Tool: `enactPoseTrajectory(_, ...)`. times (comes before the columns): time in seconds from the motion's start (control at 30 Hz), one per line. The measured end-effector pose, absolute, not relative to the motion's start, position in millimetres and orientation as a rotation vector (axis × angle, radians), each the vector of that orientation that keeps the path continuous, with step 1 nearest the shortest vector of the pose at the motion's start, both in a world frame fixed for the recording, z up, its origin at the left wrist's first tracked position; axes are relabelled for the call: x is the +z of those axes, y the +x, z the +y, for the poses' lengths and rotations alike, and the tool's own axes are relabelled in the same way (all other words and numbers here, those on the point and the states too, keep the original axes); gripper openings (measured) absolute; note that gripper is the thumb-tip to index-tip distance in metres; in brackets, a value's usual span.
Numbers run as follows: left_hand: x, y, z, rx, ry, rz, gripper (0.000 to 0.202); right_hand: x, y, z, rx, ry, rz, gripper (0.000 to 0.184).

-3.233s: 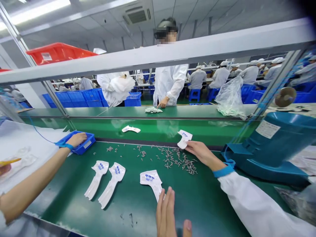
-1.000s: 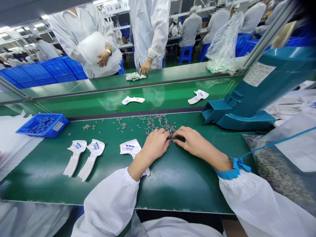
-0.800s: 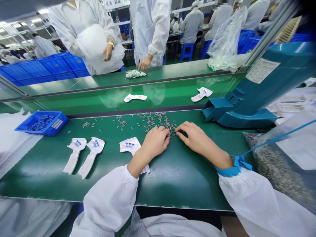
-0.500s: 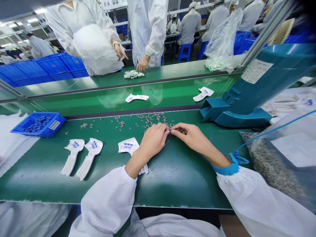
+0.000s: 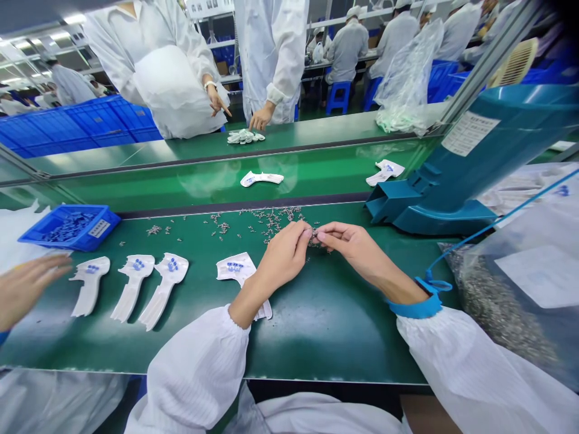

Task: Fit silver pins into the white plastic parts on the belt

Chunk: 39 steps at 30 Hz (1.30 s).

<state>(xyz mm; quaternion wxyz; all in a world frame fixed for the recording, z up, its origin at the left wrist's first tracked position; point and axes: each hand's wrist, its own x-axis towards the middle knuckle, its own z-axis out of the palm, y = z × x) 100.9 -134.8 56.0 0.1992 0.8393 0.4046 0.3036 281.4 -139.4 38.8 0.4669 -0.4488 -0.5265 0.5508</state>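
Observation:
My left hand (image 5: 289,247) and my right hand (image 5: 341,239) meet at the fingertips over the green worktop. Both are pinched closed around small metal pieces (image 5: 314,235), too tiny to name exactly. Just beyond them, many similar pieces (image 5: 274,222) lie scattered. A white plastic shell (image 5: 235,267) with blue inserts lies partly under my left wrist. Further left, three more shells rest side by side: one near the edge (image 5: 91,283), a middle one (image 5: 133,283) and a right one (image 5: 165,286). A blue band circles my right wrist.
A co-worker's hand (image 5: 31,283) reaches in at left, below a blue bin (image 5: 72,226) of small blue parts. At right stand a teal plastic holder (image 5: 470,157) and a clear bag (image 5: 502,307) of metal pieces. White shells (image 5: 262,178) lie on the far green belt (image 5: 190,175).
A third white shell now lies at the left of the pair, and a co-worker's hand has come in there. The shells on the far belt have shifted right. My hands stay nearly in place.

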Motion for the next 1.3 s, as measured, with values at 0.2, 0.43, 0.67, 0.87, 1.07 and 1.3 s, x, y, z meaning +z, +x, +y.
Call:
enactPoseTrajectory(0.2, 55.0, 100.8, -135.2, 0.881, 2.295, 1.136, 0.02, 39.5, 276.2, -140.6, 1.231, -1.099, -1.361, 0.034)
enactPoseTrajectory(0.43, 56.2, 101.2, -135.3, 0.881, 2.232, 1.151, 0.023, 36.0, 278.1, -143.9, 1.048, -1.134, -1.507, 0.027)
enactPoseTrajectory(0.67, 62.8, 100.2, -135.6, 0.862, 2.148, 1.121, 0.025, 45.6, 280.9, -144.4, 1.274, -1.103, -1.429, 0.028)
enactPoseTrajectory(0.87, 61.7, 102.3, -135.9, 0.957, 2.005, 1.099, 0.014, 46.8, 280.7, -144.8, 1.519, -1.041, -1.081, 0.026)
enactPoseTrajectory(1.07, 57.2, 105.7, -133.2, 1.027, 1.822, 1.064, 0.015, 46.4, 278.4, -145.2, 1.401, -1.098, -1.128, 0.033)
enactPoseTrajectory(1.3, 61.0, 103.8, -133.9, 1.049, 1.771, 1.073, 0.015, 40.8, 276.8, -143.4, 1.214, -1.115, -1.258, 0.029)
